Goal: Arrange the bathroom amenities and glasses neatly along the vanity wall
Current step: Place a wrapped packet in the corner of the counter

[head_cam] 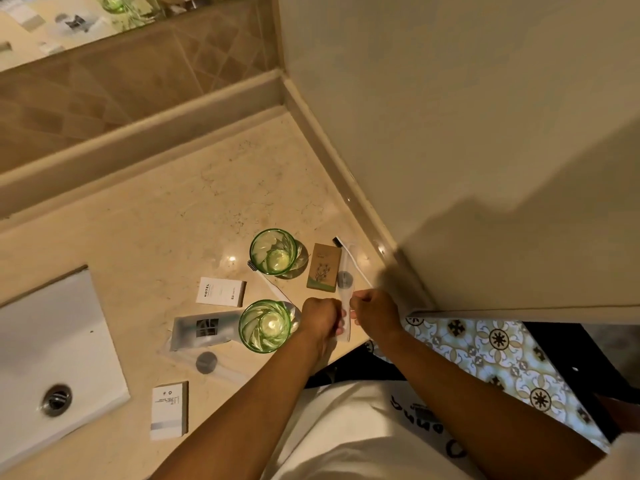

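Both hands are working on the clear toothbrush packet (346,299) at the near right of the counter (156,220), close to the side wall (450,133). The left hand (320,315) and right hand (375,311) are each curling their fingers around its near end, pinching it from either side, probably squaring it up so it lies parallel to the wall. How tightly the fingertips are closing is hard to say, since the knuckles are hiding them. Just to its left the brown soap box (323,268) is lying lined up the same way, already near the wall. Further left, two green glasses (273,251) are standing upright with a loose toothbrush (268,284) between them. The white boxes (220,292), the grey sachet (201,330) and the sink (52,358) are sitting well to the left, not yet tidied, I'd judge.
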A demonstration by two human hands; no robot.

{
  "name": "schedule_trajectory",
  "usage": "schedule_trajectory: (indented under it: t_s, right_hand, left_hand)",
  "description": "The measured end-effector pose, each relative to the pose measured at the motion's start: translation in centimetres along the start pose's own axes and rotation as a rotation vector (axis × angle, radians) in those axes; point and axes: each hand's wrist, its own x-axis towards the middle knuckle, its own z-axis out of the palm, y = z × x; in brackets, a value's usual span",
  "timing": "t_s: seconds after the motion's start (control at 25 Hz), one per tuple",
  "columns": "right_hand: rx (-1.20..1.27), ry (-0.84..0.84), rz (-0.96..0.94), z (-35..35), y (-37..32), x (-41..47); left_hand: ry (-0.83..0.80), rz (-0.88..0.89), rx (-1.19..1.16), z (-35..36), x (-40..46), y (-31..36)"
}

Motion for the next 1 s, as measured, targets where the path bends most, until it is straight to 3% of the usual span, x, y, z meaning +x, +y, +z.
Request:
schedule_trajectory:
  t_s: [0.32,0.6,0.76,1.0]
  right_hand:
    - [0.002,-0.057,0.014,-1.1,-0.3,0.4]
    - [0.181,-0.152,0.061,-2.9,-1.0,-0.6]
    - [0.086,-0.2,0.005,-3.4,-2.1,-0.5]
    - [0.285,-0.251,-0.109,-3.6,-3.6,-0.7]
  left_hand:
    - [-0.035,0.035,0.005,0.7,-1.5,0.3]
    - [-0.058,0.115,0.071,0.7,-1.9,0.6]
    - [-0.041,0.176,0.019,0.4,-2.6,1.2]
    - [-0.052,0.255,0.032,-0.3,-2.5,2.9]
